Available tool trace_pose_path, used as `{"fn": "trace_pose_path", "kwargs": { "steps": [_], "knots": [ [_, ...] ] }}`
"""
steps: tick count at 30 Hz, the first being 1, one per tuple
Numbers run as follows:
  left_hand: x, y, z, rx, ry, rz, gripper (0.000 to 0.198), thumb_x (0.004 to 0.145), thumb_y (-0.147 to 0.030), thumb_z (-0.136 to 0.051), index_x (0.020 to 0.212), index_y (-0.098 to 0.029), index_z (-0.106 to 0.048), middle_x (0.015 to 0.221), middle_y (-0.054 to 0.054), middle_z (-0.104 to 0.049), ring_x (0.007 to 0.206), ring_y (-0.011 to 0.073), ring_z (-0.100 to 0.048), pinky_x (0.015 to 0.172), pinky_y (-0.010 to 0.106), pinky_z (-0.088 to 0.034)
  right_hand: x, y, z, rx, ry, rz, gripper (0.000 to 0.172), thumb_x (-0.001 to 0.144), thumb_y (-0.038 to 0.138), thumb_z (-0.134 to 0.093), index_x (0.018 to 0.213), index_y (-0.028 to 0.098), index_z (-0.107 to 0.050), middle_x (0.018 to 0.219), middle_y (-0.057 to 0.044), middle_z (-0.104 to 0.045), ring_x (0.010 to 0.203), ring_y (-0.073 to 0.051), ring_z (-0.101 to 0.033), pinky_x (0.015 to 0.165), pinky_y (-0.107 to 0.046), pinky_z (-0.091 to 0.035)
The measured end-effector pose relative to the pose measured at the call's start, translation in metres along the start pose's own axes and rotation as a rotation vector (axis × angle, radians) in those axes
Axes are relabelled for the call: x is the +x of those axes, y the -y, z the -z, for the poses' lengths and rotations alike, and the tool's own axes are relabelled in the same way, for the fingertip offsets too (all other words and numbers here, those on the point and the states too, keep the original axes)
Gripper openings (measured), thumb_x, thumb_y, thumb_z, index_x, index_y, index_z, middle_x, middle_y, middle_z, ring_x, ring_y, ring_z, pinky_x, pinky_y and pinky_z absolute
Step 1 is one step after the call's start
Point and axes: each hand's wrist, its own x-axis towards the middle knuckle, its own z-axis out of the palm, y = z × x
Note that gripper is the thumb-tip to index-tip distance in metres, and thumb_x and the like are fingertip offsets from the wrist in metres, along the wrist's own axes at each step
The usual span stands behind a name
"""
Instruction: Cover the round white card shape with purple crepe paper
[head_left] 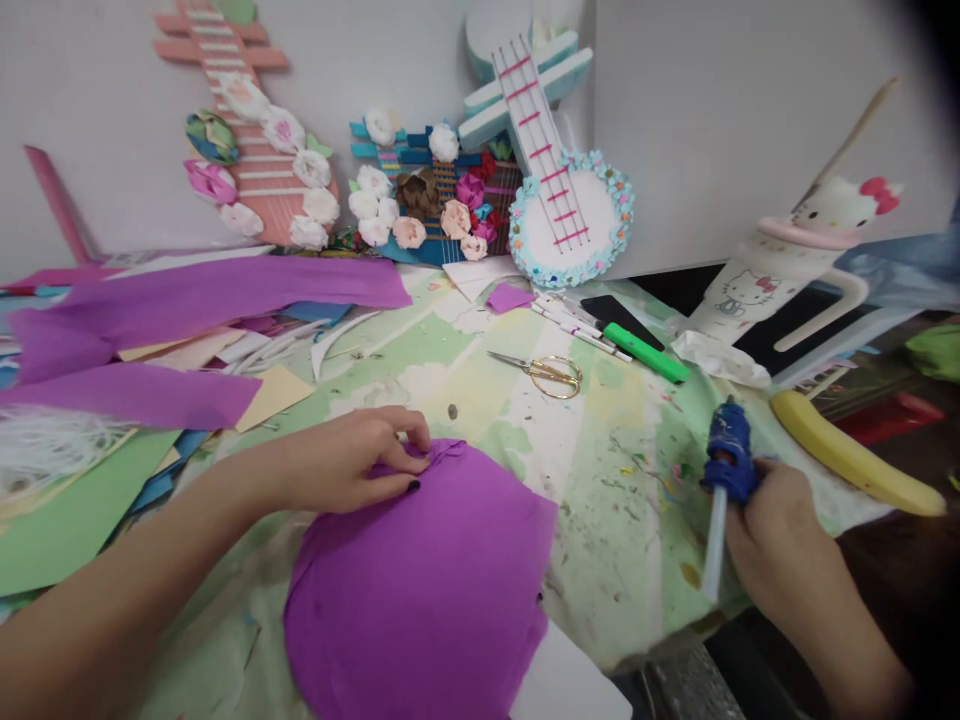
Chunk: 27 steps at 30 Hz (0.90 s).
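Note:
My left hand point(367, 460) pinches the folded top edge of a purple crepe paper covering point(427, 580), which wraps a rounded shape. A white board point(566, 680) juts out from under its lower right. Off to the right, my right hand point(780, 520) is closed around a blue hot glue gun point(729, 450); its nozzle points up and away, and a pale glue stick point(715, 545) sticks out of its back end. Gold-handled scissors point(555, 376) lie beyond the purple paper, apart from both hands.
Purple crepe strips point(225, 290) and coloured paper sheets point(82, 530) pile up at left. Flower-decorated model instruments point(262, 170) lean on the wall. A green marker point(645, 352), a white tumbler point(750, 280) with a straw and a yellow banana-shaped object point(855, 455) are at right.

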Motion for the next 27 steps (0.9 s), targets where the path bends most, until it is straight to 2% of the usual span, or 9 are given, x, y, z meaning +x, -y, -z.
{"fn": "trace_pose_path", "kwargs": {
  "steps": [4, 8, 10, 14, 17, 19, 21, 24, 27],
  "knots": [
    [-0.015, 0.011, 0.003, -0.048, -0.045, 0.076, 0.026, 0.088, -0.024, -0.05, 0.102, -0.03, -0.071, 0.112, 0.002, -0.067, 0.097, 0.0168, -0.064, 0.083, 0.025, -0.049, -0.001, 0.001, -0.005, -0.172, -0.018, 0.101, 0.044, 0.085, 0.033, -0.033, 0.114, 0.002, -0.042, 0.103, -0.027, -0.05, 0.098, -0.039, -0.055, 0.073, -0.048, -0.048],
    [-0.041, 0.014, -0.004, -0.083, -0.254, 0.177, 0.029, 0.089, -0.031, -0.05, 0.114, -0.033, -0.064, 0.119, 0.001, -0.064, 0.111, 0.0198, -0.059, 0.094, 0.033, -0.048, -0.001, -0.008, -0.011, -0.234, -0.056, 0.182, 0.045, 0.081, 0.03, -0.04, 0.112, -0.002, -0.046, 0.098, -0.03, -0.054, 0.099, -0.041, -0.054, 0.079, -0.051, -0.047],
    [-0.049, 0.007, -0.015, -0.039, -0.314, 0.201, 0.038, 0.088, -0.035, -0.051, 0.126, -0.034, -0.054, 0.132, 0.001, -0.055, 0.122, 0.0221, -0.051, 0.102, 0.038, -0.042, -0.001, -0.014, -0.012, -0.232, -0.073, 0.214, 0.047, 0.081, 0.031, -0.04, 0.112, -0.004, -0.047, 0.099, -0.031, -0.055, 0.099, -0.041, -0.055, 0.08, -0.051, -0.047],
    [-0.047, -0.012, -0.038, 0.12, -0.227, 0.183, 0.076, 0.084, -0.047, -0.056, 0.146, -0.029, -0.017, 0.152, 0.005, -0.023, 0.139, 0.0279, -0.022, 0.112, 0.048, -0.025, -0.005, -0.013, -0.002, -0.228, -0.172, 0.297, 0.051, 0.082, 0.034, -0.041, 0.118, -0.002, -0.047, 0.107, -0.031, -0.055, 0.104, -0.044, -0.053, 0.081, -0.055, -0.046],
    [-0.04, -0.019, -0.051, 0.174, -0.191, 0.179, 0.084, 0.085, -0.053, -0.051, 0.148, -0.026, -0.004, 0.154, 0.007, -0.014, 0.141, 0.0289, -0.01, 0.114, 0.051, -0.014, -0.011, 0.008, 0.01, -0.105, -0.226, 0.389, 0.051, 0.084, 0.034, -0.043, 0.125, 0.005, -0.043, 0.117, -0.027, -0.052, 0.111, -0.043, -0.05, 0.087, -0.057, -0.044],
    [-0.036, -0.019, -0.054, 0.152, -0.201, 0.226, 0.077, 0.088, -0.052, -0.045, 0.148, -0.025, -0.004, 0.154, 0.007, -0.014, 0.141, 0.0276, -0.011, 0.114, 0.048, -0.016, -0.017, 0.03, 0.014, 0.042, -0.188, 0.497, 0.045, 0.087, 0.031, -0.04, 0.127, 0.009, -0.042, 0.119, -0.023, -0.052, 0.112, -0.038, -0.049, 0.091, -0.054, -0.043],
    [-0.033, -0.016, -0.054, 0.114, -0.237, 0.303, 0.068, 0.091, -0.048, -0.04, 0.148, -0.025, -0.012, 0.153, 0.007, -0.019, 0.14, 0.0262, -0.017, 0.113, 0.045, -0.022, -0.024, 0.054, 0.013, 0.154, -0.155, 0.569, 0.042, 0.088, 0.028, -0.042, 0.127, 0.014, -0.041, 0.118, -0.019, -0.053, 0.11, -0.033, -0.051, 0.09, -0.05, -0.046],
    [-0.027, -0.011, -0.05, 0.062, -0.296, 0.368, 0.056, 0.092, -0.045, -0.04, 0.143, -0.025, -0.029, 0.148, 0.007, -0.035, 0.134, 0.025, -0.034, 0.109, 0.041, -0.032, -0.032, 0.084, 0.007, 0.304, -0.021, 0.687, 0.04, 0.087, 0.02, -0.043, 0.126, 0.018, -0.042, 0.116, -0.014, -0.056, 0.107, -0.026, -0.055, 0.087, -0.041, -0.05],
    [-0.018, -0.004, -0.044, 0.02, -0.357, 0.36, 0.043, 0.092, -0.038, -0.041, 0.132, -0.023, -0.044, 0.134, 0.008, -0.052, 0.121, 0.0228, -0.05, 0.101, 0.038, -0.041, -0.031, 0.095, 0.004, 0.323, 0.056, 0.671, 0.035, 0.086, 0.016, -0.04, 0.12, 0.021, -0.048, 0.111, -0.011, -0.06, 0.104, -0.026, -0.056, 0.088, -0.041, -0.048]
  ]
}}
